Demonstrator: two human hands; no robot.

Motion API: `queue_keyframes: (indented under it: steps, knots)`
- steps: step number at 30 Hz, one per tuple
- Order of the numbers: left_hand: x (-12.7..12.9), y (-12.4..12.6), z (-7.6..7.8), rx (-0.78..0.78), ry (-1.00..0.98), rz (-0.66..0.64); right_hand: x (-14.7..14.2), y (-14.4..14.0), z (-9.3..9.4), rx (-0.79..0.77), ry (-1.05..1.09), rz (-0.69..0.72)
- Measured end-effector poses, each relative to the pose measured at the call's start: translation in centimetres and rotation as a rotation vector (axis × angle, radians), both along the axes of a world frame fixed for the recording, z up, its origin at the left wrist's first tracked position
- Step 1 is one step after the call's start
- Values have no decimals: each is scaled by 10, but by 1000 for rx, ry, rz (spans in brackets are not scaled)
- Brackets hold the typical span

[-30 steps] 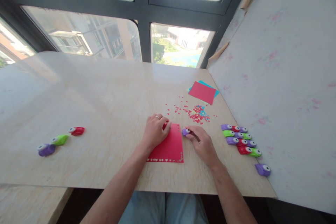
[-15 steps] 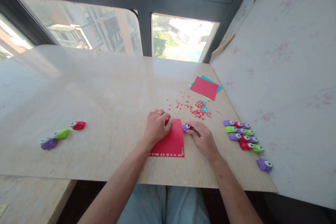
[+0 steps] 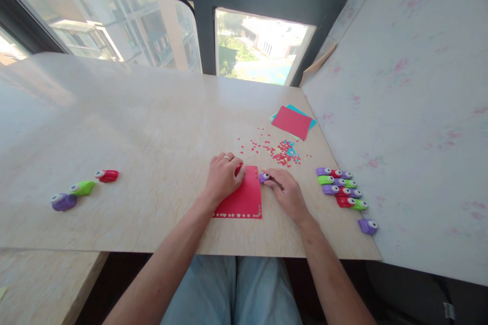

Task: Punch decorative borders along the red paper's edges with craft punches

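1. Both hands have stayed at the red paper [image 3: 244,197] on the surface [image 3: 133,127].
2. Left hand [image 3: 224,177] presses flat on the paper.
3. Right hand [image 3: 285,193] pinches a purple punch [image 3: 263,177] at the paper's right edge.

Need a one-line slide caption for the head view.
Left hand presses a red paper sheet flat while right hand holds a purple punch at its edge.

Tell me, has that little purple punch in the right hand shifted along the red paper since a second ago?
Cannot tell: the purple punch sits at the red paper's far right edge as before; only the camera moved.
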State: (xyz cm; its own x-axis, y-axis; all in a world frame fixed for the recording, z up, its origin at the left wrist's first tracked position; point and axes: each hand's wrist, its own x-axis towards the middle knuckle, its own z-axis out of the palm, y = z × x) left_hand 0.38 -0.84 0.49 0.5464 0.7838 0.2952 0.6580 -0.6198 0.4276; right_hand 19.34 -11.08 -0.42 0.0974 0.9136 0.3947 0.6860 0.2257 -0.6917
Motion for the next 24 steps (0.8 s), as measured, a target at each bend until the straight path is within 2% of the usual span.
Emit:
queue_keyframes:
  steps: [24]
  knots:
    - [1,0,1,51,4,-11,2,2,-1,-23,-17,2]
